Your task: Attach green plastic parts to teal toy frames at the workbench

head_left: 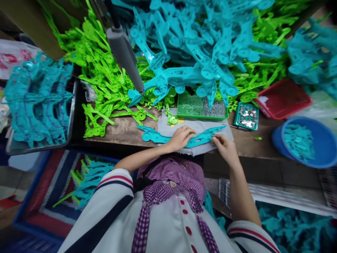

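Note:
A long turquoise plastic part (202, 137) lies on a grey cloth (207, 149) at the front edge of the bench. My left hand (181, 138) rests over its middle with the fingers bent around it, and a speck of green shows by the fingertips. At the part's right portion, my right hand (225, 147) is closed, thumb and forefinger pinched against its lower edge. Whether a tiny piece sits in that pinch is hidden. Just behind the cloth stands a green tray (190, 105) with small metal pieces in its right half.
A grey electric screwdriver (125, 58) hangs above the bench. Heaps of turquoise parts (184, 42) and lime-green parts (102, 77) cover the back. To the right are a teal dish (246, 116) of metal discs, a red tray (285, 98) and a blue bucket (323, 147). A black crate (71, 116) stands left.

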Demonstrator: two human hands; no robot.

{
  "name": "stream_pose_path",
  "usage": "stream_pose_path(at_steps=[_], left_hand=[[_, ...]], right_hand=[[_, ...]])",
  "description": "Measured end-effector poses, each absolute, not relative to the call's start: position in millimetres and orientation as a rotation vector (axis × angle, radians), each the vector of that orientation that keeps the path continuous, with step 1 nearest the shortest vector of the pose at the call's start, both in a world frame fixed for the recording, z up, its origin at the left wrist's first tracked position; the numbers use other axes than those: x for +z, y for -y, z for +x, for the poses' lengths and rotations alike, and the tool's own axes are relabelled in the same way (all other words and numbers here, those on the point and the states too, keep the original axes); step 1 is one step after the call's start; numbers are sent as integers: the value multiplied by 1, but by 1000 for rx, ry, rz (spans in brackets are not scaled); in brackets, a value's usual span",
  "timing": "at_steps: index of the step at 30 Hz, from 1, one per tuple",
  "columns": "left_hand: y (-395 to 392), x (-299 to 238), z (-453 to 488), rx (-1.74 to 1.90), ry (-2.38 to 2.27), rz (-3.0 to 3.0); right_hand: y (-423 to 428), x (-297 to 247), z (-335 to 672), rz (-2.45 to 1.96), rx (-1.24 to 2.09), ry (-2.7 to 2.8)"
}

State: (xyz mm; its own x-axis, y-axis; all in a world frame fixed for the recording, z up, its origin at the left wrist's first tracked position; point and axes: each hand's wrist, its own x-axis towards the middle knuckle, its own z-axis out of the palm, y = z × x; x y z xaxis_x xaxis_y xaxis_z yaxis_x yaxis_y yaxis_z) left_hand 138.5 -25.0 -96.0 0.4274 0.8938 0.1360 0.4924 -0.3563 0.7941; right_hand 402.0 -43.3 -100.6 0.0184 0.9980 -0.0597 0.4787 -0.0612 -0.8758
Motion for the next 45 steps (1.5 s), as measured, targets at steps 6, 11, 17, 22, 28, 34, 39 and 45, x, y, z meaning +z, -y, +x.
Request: stream_pose_path(at_steps=[6, 11, 17, 22, 28, 34, 39, 45], left_hand=[[28, -115, 151, 541, -1240, 2366], [27, -112, 150, 474, -1245, 2385], [25, -110, 151, 430, -1222, 2363], [26, -113, 152, 415, -1217, 2376], [26, -112, 153, 409, -1215, 2359], [26, -106, 147, 695, -1198, 2130], [32, -85, 129, 1202, -1238, 1657], [24, -49, 89, 1315, -1296, 1491]], right_hand=[[31, -96, 407, -1654, 779, 1375], [22, -112, 403, -1704, 733, 1457], [16, -107, 407, -1689, 496, 1861], [3, -100, 409, -1571, 344, 2228], [8, -110, 407, -1615, 380, 2088], [31, -82, 385, -1663, 334, 1748], [44, -53, 302, -1391, 845, 1537], [24, -45, 225, -953, 1323, 1377]])
